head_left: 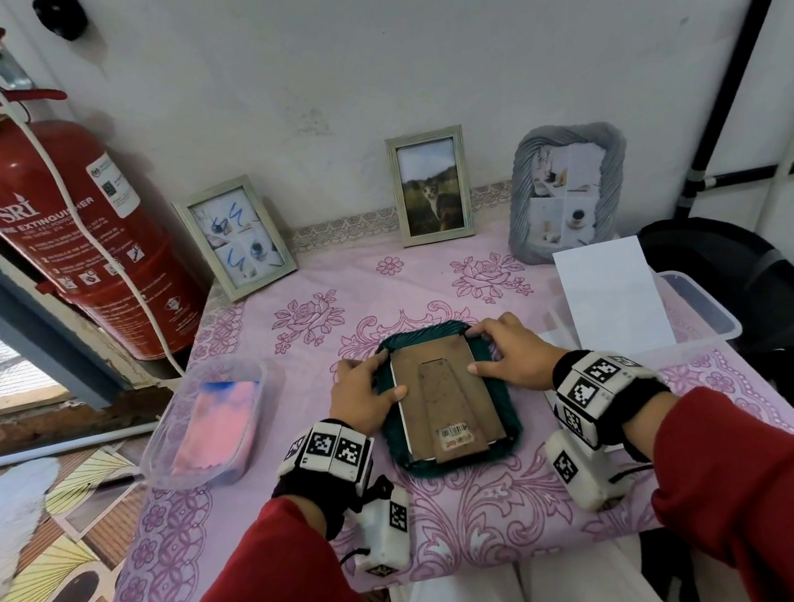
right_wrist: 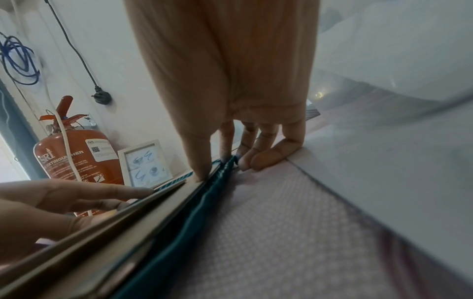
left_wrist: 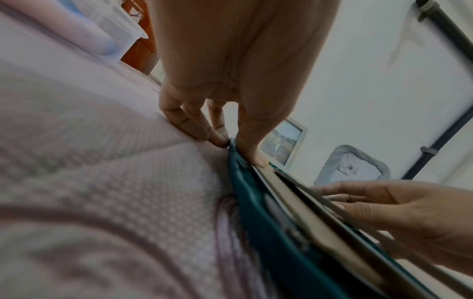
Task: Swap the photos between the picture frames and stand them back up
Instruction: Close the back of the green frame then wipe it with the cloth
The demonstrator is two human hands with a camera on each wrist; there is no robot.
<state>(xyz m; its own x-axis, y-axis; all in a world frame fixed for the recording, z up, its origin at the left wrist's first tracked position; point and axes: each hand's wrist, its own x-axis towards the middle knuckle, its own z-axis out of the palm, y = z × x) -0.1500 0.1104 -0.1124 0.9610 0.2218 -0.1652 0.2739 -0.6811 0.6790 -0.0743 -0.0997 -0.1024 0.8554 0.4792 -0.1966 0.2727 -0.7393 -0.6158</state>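
Observation:
A teal rope-edged picture frame [head_left: 394, 437] lies face down in the middle of the table, its brown backing board [head_left: 446, 392] with the folded stand facing up. My left hand [head_left: 383, 375] grips its left edge, thumb on the backing, fingers curled down at the outer rim [left_wrist: 230, 145]. My right hand [head_left: 483, 349] grips the right edge near the top corner the same way [right_wrist: 222, 168]. Against the wall stand a white frame with a scribbled photo [head_left: 235, 238], a frame with a cat photo [head_left: 431, 186] and a grey rope-edged frame [head_left: 567, 190].
A white sheet [head_left: 613, 297] lies across a clear plastic box [head_left: 709, 313] at the right. A clear tub with a pink cloth [head_left: 211, 424] sits at the table's left edge. A red fire extinguisher [head_left: 60, 224] leans at the left wall.

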